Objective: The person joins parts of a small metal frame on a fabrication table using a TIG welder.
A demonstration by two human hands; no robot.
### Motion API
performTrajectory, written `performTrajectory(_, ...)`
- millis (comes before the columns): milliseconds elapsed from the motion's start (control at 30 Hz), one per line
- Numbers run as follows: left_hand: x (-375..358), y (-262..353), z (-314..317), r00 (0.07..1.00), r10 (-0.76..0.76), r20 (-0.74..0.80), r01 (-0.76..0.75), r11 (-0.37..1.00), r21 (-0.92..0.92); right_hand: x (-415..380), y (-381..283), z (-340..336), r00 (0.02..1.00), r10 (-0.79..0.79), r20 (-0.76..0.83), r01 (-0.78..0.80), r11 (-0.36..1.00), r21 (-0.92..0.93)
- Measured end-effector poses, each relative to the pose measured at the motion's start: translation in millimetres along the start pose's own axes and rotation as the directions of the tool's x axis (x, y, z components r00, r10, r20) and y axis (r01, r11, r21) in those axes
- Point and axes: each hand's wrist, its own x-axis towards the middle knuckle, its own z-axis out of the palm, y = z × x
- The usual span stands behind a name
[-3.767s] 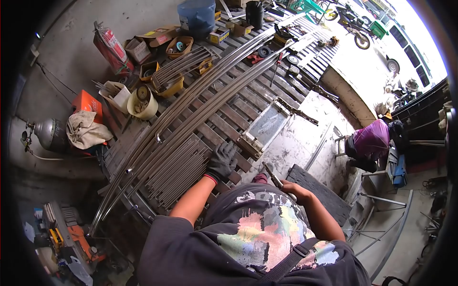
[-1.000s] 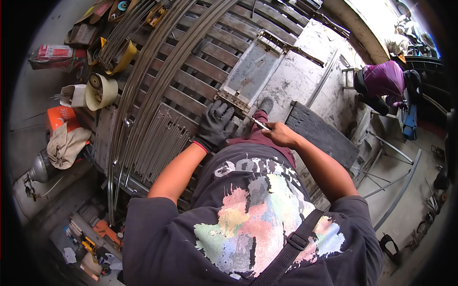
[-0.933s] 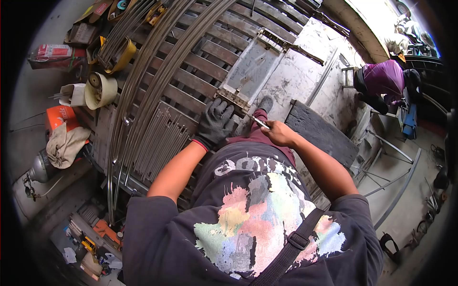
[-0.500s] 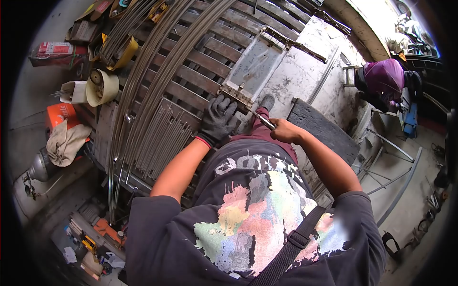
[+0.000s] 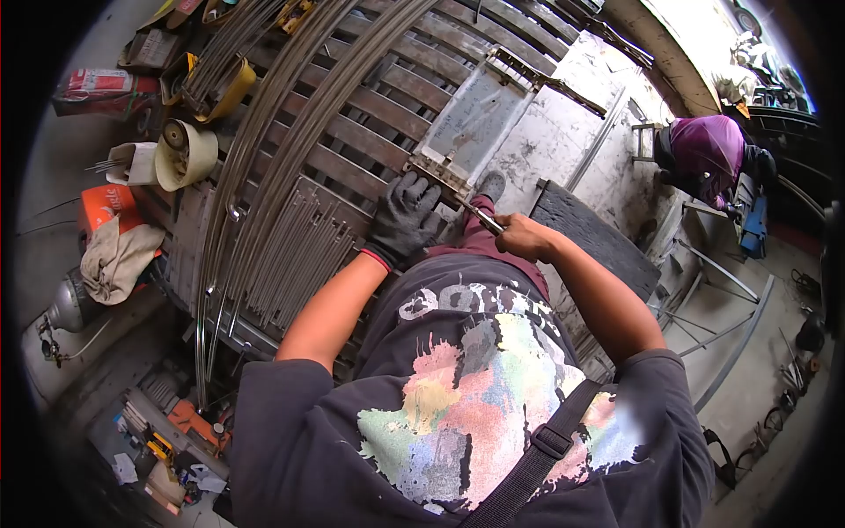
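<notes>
My left hand (image 5: 406,218), in a dark grey work glove with a red cuff, has its bent fingers over the near end of a long metal frame (image 5: 437,173). A flat grey plate (image 5: 475,119) fills the middle of that frame. My bare right hand (image 5: 521,238) is closed around the dark handle of a slim metal tool (image 5: 485,219). The tool's narrow tip points up and left, right at the frame's near corner, close to the gloved fingers. What kind of tool it is, I cannot tell.
Long metal rods (image 5: 290,132) and a row of shorter rods (image 5: 295,251) lie on the slatted bench (image 5: 361,145) to the left. Yellow containers (image 5: 231,92) stand beyond them. A dark board (image 5: 594,238) is at the right, and a person in purple (image 5: 707,150) bends over farther off.
The view has shifted slightly. My right hand and the tool have moved a little; the left hand keeps its place on the frame's end.
</notes>
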Motion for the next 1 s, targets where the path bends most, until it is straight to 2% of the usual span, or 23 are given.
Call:
performTrajectory(200, -1.6, 0.4, 3.2, 0.999, -0.027, -0.026, 0.026, 0.999, -0.026, -6.6, -0.9, 4.0, 1.000, -0.002, 0.007, 0.002, 1.000, 0.006)
performTrajectory(300, -1.6, 0.3, 1.7, 0.999, -0.035, -0.025, 0.033, 0.998, -0.051, 2.0, 17.0, 12.2, 0.998, -0.057, -0.014, 0.057, 0.997, -0.048)
performTrajectory(400, -0.5, -1.0, 2.9, 0.999, -0.028, -0.025, 0.026, 0.998, -0.055, -12.4, 13.8, 9.1, 0.999, -0.051, 0.002, 0.051, 0.999, -0.008)
performTrajectory(500, -1.4, -0.9, 3.1, 0.999, -0.023, -0.032, 0.022, 0.999, -0.043, -17.7, 11.4, 13.8, 0.998, -0.032, -0.050, 0.035, 0.998, 0.057)
performTrajectory(700, -1.9, 0.6, 3.6, 0.999, -0.023, -0.034, 0.022, 1.000, -0.017, -11.8, 10.3, 18.3, 0.996, -0.037, -0.087, 0.042, 0.998, 0.049)
performTrajectory(800, -2.3, -0.7, 4.5, 0.999, -0.015, -0.038, 0.015, 1.000, -0.007, -0.7, 10.8, 24.4, 0.984, -0.116, -0.135, 0.133, 0.983, 0.124)
performTrajectory(900, -2.2, -0.9, 4.6, 0.999, -0.009, -0.038, 0.009, 1.000, -0.006, -10.0, 1.5, 18.8, 0.995, -0.014, -0.101, 0.025, 0.994, 0.109)
performTrajectory(1000, -2.8, -0.4, 4.3, 0.999, -0.018, -0.027, 0.017, 1.000, -0.006, -2.2, 13.9, 29.5, 0.994, -0.044, -0.099, 0.072, 0.950, 0.305)
